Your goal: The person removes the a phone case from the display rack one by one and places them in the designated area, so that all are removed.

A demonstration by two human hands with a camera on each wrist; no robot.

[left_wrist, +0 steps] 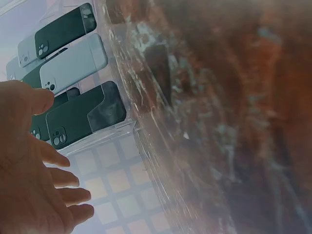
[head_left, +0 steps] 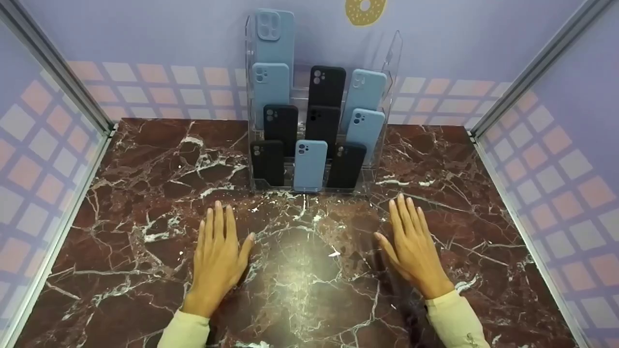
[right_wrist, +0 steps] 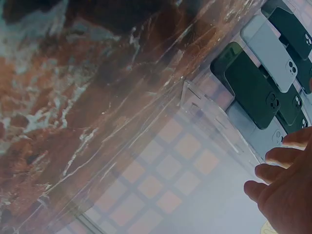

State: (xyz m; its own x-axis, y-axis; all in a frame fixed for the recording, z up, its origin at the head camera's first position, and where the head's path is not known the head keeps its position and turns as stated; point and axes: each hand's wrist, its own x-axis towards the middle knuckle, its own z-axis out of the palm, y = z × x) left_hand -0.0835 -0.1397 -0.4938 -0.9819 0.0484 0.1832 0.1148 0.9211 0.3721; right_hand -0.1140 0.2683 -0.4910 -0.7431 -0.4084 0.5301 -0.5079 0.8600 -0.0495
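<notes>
A clear tiered rack [head_left: 370,176] stands at the back of the marbled table, holding several phone cases in black and light blue. At the middle of its front row is a light blue case [head_left: 310,166], with a black case [head_left: 267,164] to its left and another black case [head_left: 346,166] to its right. My left hand [head_left: 217,263] lies in front of the rack's left side, fingers straight and holding nothing. In front of the right side my right hand [head_left: 413,253] lies the same way, its thumb spread. Both wrist views show empty palms below the cases.
The dark red marbled table [head_left: 145,232] reaches between two patterned side walls [head_left: 29,183] with metal edge strips. Behind the rack rises a lilac back wall [head_left: 193,38] with checkered squares and a donut picture [head_left: 355,17]. The rack's left column holds a taller light blue case [head_left: 278,43].
</notes>
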